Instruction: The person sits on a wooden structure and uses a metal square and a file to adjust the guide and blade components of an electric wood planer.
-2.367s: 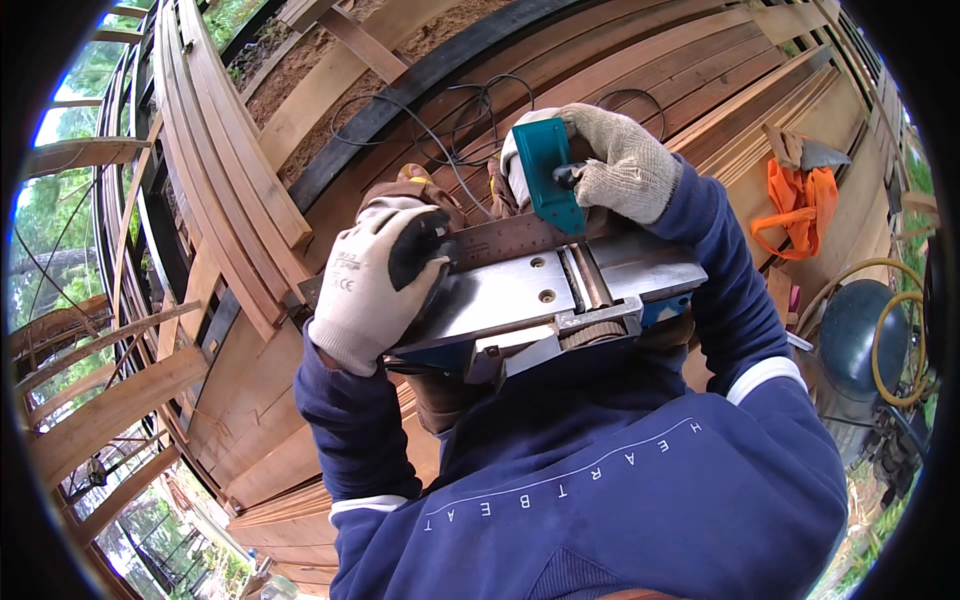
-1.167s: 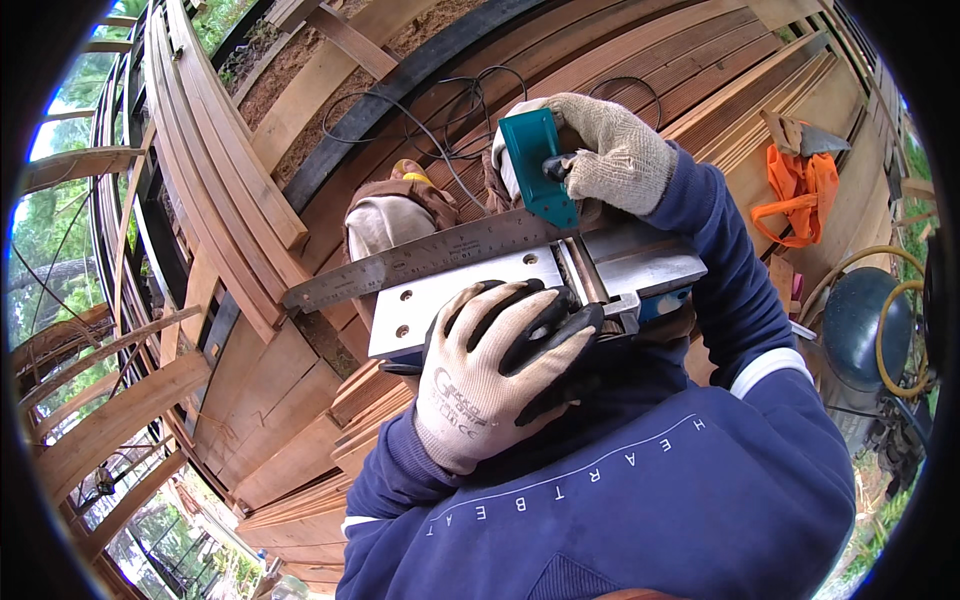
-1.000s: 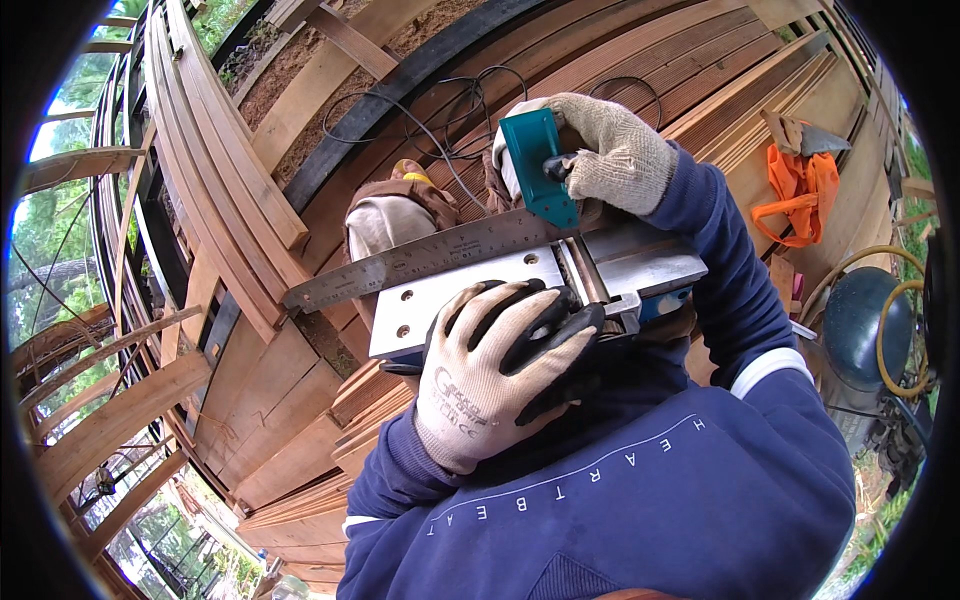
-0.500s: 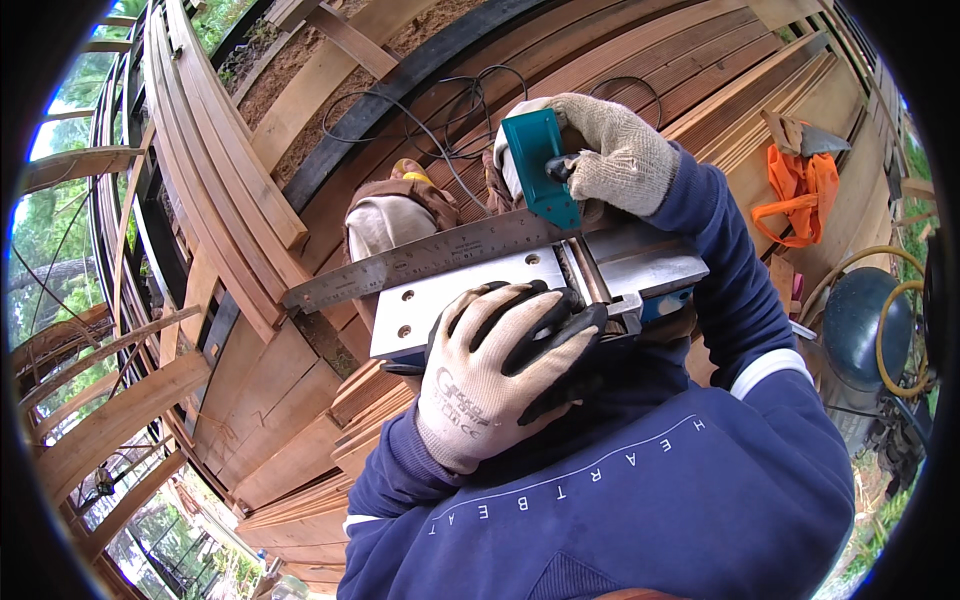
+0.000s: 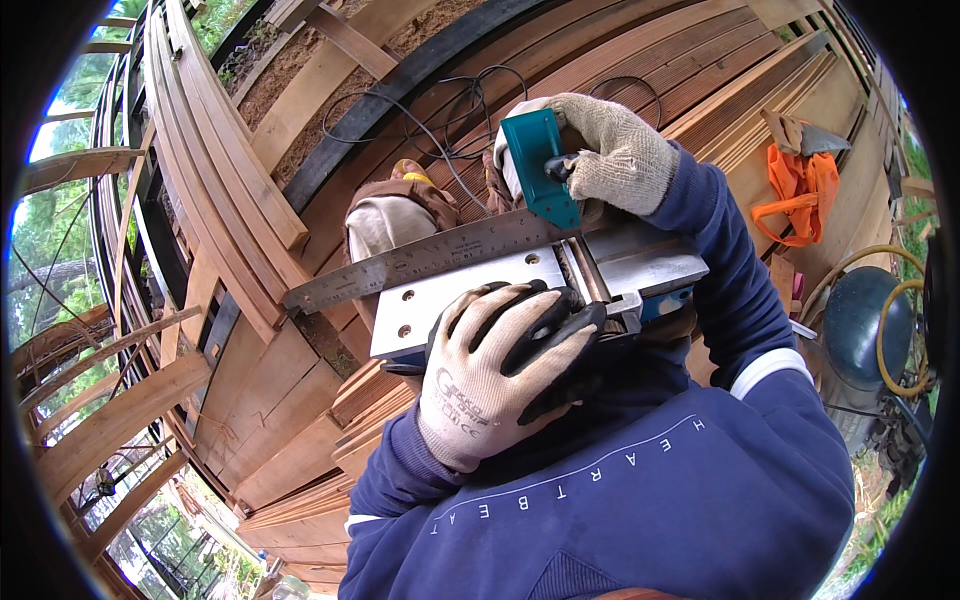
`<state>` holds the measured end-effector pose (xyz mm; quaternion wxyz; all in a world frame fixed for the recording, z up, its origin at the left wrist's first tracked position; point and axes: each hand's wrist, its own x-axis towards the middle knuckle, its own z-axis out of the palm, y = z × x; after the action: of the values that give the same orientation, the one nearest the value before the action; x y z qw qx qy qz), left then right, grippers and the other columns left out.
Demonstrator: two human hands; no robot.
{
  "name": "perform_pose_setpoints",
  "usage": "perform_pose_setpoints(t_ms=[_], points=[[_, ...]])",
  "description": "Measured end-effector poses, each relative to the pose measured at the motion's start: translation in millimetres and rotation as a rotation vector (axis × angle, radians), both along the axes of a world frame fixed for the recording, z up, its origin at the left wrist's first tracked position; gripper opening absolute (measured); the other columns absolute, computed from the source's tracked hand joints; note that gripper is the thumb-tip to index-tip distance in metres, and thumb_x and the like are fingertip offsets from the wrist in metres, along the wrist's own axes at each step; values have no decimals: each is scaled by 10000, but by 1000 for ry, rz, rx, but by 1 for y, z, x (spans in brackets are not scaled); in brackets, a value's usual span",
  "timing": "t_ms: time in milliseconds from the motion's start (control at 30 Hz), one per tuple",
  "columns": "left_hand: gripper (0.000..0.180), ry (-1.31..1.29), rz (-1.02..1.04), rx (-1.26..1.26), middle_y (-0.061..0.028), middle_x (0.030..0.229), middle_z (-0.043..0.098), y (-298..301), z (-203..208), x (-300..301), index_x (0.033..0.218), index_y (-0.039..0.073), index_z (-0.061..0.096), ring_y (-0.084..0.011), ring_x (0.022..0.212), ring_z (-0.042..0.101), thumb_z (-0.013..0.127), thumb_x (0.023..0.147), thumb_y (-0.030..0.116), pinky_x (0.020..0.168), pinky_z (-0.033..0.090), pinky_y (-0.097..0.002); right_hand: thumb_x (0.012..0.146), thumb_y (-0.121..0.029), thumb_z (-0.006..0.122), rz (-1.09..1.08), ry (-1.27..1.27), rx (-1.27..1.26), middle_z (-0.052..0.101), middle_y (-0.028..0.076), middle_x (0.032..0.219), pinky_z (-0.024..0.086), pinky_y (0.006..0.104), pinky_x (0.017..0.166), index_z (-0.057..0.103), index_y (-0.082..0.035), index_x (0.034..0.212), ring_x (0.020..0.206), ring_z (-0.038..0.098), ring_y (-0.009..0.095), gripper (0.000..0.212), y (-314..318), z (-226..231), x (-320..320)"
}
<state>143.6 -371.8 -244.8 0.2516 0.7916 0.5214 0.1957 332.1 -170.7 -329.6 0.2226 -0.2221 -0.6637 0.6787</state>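
An electric hand planer lies sole up across my lap, its pale metal base and cutter slot facing me. Over its near side is my gloved left hand, closed on the body, fingers reaching toward the slot. My gloved right hand grips the teal handle of a steel try square. The square's marked blade runs along the planer's far edge and sticks out past it to the left. Some of the right fingers are hidden behind the handle.
Long wooden boards lie to the left, with more planks ahead. A dark cable coils beyond my feet. On the right are an orange bag, a trowel-like blade and a dark green rounded tank with a yellow hose.
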Motion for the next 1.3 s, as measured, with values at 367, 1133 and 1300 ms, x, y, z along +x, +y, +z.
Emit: perform_pose_setpoints(t_ms=[367,1133,1300], points=[[710,14,5,17,-83,1338,563,-2,-1,0,1239,257,676,-316,1234,527,885,564,327,1042,420,-523,804,-73,588,10,-74,-18,649,105,1090,577,294,808,505,4,1326,933,652,150,534,2,1,1],[733,8,-1,-5,-83,1358,546,-2,-2,0,1258,297,661,-326,1254,507,883,560,330,1048,410,-529,871,-415,733,62,-16,-24,642,103,1184,575,322,894,466,-24,1410,1045,648,174,717,5,-4,1],[734,15,5,4,-82,1357,546,-3,-3,0,1255,302,662,-322,1252,508,884,555,327,1042,413,-525,881,-368,710,68,-74,-55,638,104,1195,567,324,908,465,-26,1411,1049,645,174,676,4,2,3]])
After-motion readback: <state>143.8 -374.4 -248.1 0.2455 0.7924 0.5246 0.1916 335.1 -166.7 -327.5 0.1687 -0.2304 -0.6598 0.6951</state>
